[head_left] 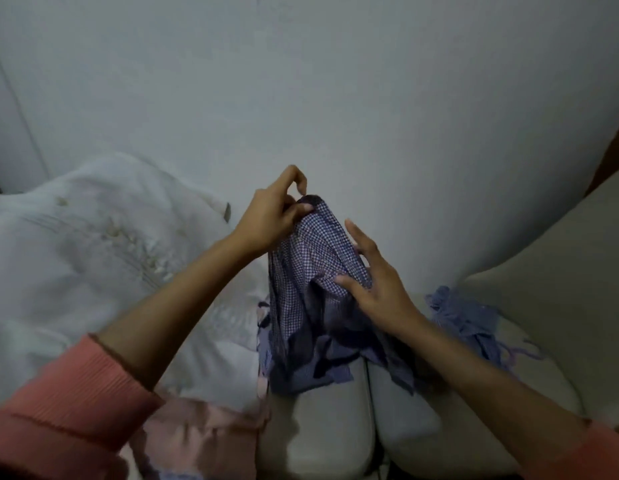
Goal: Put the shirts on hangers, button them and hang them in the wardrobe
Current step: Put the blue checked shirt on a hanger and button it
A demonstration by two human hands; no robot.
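The task looks to be at an early stage. At the centre of the frame the person lifts a blue-and-white checked shirt (315, 268) off a pale sofa (322, 431). The left hand (277, 216) pinches the top of the cloth, thumb and curled fingers closed on its highest point, while the right hand (374, 278) lies against the shirt's right side with its fingers spread and nearly straight, the thumb pressing into a fold. The two hands are apart, one above the other along the garment. The shirt hangs bunched and crumpled, its lower part trailing onto the sofa cushions.

No hanger can be seen anywhere in the frame, nor any wardrobe, so this shirt appears neither hung nor buttoned yet; whether its front is open cannot be told from the folds. To the right of centre a second, lighter blue shirt (471, 320) lies heaped on the sofa, untouched. At lower left a pink cloth (204, 431) lies beside a large white pillow (93, 244). By this view, hanging, buttoning and putting away all remain to be done.
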